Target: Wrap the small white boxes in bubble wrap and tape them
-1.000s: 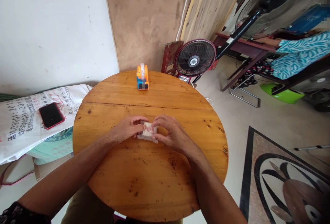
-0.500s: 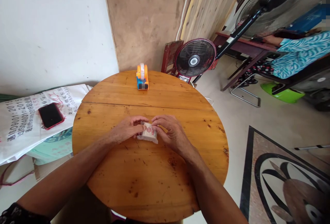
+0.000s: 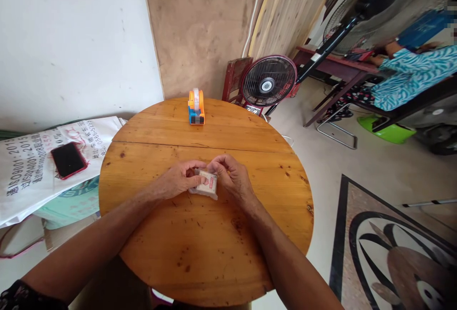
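Note:
A small pale square packet (image 3: 206,182) in clear plastic wrapping, with red print on top, lies on the round wooden table (image 3: 200,257). My left hand (image 3: 178,179) grips it from the left, the thumb pressing on its top face and the fingers behind its far edge. My right hand (image 3: 233,179) is at the packet's far right corner, thumb and index finger pinched together. Whether a bit of the wrapping is between those fingertips is too small to make out.
An orange and blue tape dispenser (image 3: 196,106) stands at the table's far edge. Left of the table, a phone (image 3: 69,160) lies on a white printed sack (image 3: 28,148). A fan (image 3: 267,84) is behind the table; a person in a patterned sleeve (image 3: 403,79) sits at a desk on the right.
My right thumb and index finger have drawn together in a pinch at the packet's far corner, uncovering more of its printed top. My left hand keeps its grip. The seated person's arms have shifted.

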Tool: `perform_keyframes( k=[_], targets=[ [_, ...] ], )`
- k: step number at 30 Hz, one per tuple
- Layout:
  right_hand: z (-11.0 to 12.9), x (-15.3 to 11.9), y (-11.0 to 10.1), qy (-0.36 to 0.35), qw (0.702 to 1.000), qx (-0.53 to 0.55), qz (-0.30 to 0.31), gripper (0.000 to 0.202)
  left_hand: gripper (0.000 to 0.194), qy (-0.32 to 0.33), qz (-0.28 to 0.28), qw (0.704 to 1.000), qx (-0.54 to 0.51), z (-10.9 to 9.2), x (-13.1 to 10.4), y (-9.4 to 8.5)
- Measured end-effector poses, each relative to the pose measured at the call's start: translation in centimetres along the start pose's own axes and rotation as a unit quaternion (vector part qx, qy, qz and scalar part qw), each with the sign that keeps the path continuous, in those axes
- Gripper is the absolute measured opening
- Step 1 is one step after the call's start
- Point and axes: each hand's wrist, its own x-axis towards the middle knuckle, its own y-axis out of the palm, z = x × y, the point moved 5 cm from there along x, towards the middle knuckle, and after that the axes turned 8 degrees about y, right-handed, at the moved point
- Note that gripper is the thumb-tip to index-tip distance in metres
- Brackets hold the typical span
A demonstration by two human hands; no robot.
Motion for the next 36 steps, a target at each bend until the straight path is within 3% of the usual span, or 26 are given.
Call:
perform_keyframes(
  k=[5,12,27,36],
  targets=[
    [-0.1,0.4,0.0,0.007,0.998,0.059,-0.021,0.016,0.044,0.006,0.002,1.000,-0.008,-0.3,-0.1,0.2],
    [0.2,0.0,0.0,0.018,0.999,0.050,-0.005,0.016,0.040,-0.008,0.000,1.000,-0.004,0.0,0.0,0.0],
    [1.1,-0.9,-0.3,-0.051,0.995,-0.087,0.027,0.016,0.031,-0.014,-0.010,0.999,0.038,-0.3,0.0,-0.2],
    [1.2,-1.1,-0.3,-0.052,0.994,-0.088,0.031,0.013,0.033,-0.010,-0.009,0.999,0.047,-0.1,-0.1,-0.3]
  ],
)
